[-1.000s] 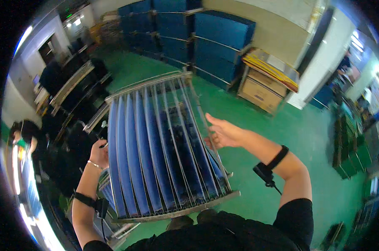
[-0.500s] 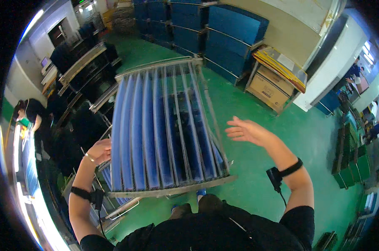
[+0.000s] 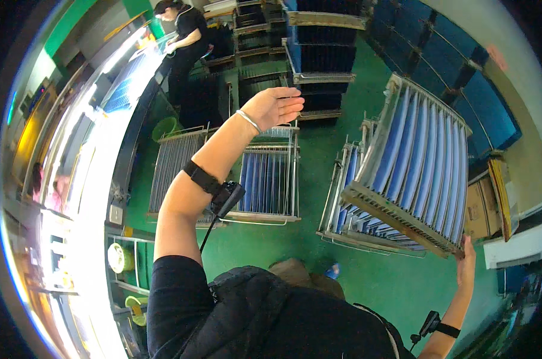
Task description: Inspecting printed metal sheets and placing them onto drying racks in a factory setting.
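Note:
A rack (image 3: 423,149) with several upright blue panels between its slats sits askew on a lower rack (image 3: 336,209), to the right of me. My right hand (image 3: 465,260) lies along the near right corner of the upper rack, its fingers stretched out and partly seen edge-on. My left hand (image 3: 275,109) is raised in front of me, empty, with its fingers extended. Below that hand, on the floor, stands a rack of blue panels (image 3: 265,179). Beside it is another rack (image 3: 178,167) with grey slats.
A long, brightly lit bench (image 3: 97,197) runs along the left, where a co-worker (image 3: 187,39) leans over its far end. Stacked racks (image 3: 322,45) stand ahead. Cardboard boxes (image 3: 481,206) and blue panels (image 3: 492,113) line the right. A green basket (image 3: 164,128) sits by the bench.
My view has turned left, so the rack now appears on the right. My left hand has left the rack's left side; my right hand, apart from the rack before, now touches its near right corner.

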`<action>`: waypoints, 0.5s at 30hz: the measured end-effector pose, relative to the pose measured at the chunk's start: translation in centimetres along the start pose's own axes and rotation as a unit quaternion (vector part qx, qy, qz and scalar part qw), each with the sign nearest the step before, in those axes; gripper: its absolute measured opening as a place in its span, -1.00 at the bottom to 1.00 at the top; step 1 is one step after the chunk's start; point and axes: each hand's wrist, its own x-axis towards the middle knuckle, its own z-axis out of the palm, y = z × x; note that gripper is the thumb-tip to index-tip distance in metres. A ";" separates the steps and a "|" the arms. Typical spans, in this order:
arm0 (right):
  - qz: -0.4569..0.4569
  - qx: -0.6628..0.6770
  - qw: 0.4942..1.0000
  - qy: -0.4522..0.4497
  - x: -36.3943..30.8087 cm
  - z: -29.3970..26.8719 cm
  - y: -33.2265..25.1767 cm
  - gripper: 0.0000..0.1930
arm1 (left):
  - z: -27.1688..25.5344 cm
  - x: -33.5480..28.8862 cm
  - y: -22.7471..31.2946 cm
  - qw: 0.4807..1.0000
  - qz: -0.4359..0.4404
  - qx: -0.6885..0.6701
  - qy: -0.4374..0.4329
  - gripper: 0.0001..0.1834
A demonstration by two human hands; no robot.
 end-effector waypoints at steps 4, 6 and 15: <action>-0.056 -0.186 0.972 0.129 -1.3 -0.9 3.6 -0.40 | -5.7 -6.6 -2.1 0.997 0.061 -0.040 -0.037 -0.73; -0.123 -0.287 0.934 0.175 -1.8 -0.3 4.0 -0.42 | -9.7 -9.7 -5.4 0.996 0.080 -0.031 -0.017 -0.73; -0.488 -0.423 0.729 0.226 -9.2 16.1 2.1 -0.65 | -33.0 -34.1 -33.0 0.806 -0.362 -0.062 0.465 -0.93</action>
